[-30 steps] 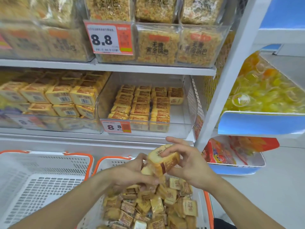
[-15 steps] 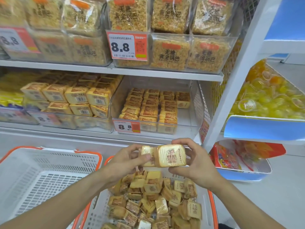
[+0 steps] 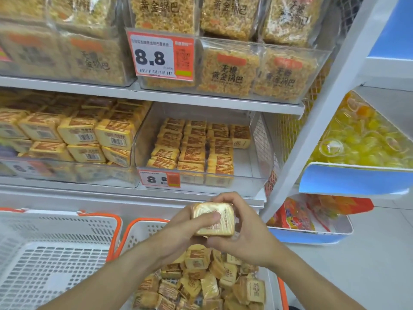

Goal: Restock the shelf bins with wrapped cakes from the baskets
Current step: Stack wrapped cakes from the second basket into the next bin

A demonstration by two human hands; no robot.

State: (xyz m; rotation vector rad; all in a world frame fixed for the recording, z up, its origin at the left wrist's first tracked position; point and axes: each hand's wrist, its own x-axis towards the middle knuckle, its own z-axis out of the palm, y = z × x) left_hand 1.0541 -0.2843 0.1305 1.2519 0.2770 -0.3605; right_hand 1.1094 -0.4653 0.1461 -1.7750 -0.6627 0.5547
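Note:
A wrapped cake (image 3: 218, 214), square and yellow with brown print, is held between both hands above the right basket. My left hand (image 3: 185, 231) presses its thumb on the cake's front face. My right hand (image 3: 243, 229) cups it from behind and below. More cakes may be stacked behind it; I cannot tell. The right basket (image 3: 138, 231), white with an orange rim, holds a loose heap of wrapped cakes (image 3: 201, 280). Above it, a clear shelf bin (image 3: 254, 175) holds rows of the same cakes (image 3: 194, 148), with bare floor along its right side.
A white basket (image 3: 55, 253) with an orange rim stands at the left, nothing visible in it. A fuller bin of yellow cakes (image 3: 73, 135) sits left of the clear bin. Rice-cracker packs (image 3: 230, 70) fill the shelf above. A white shelf post (image 3: 312, 139) rises at right.
Both hands have lifted cakes out of the basket heap and brought them together. The cake now faces me squarely, with the left thumb across it. The view has shifted slightly.

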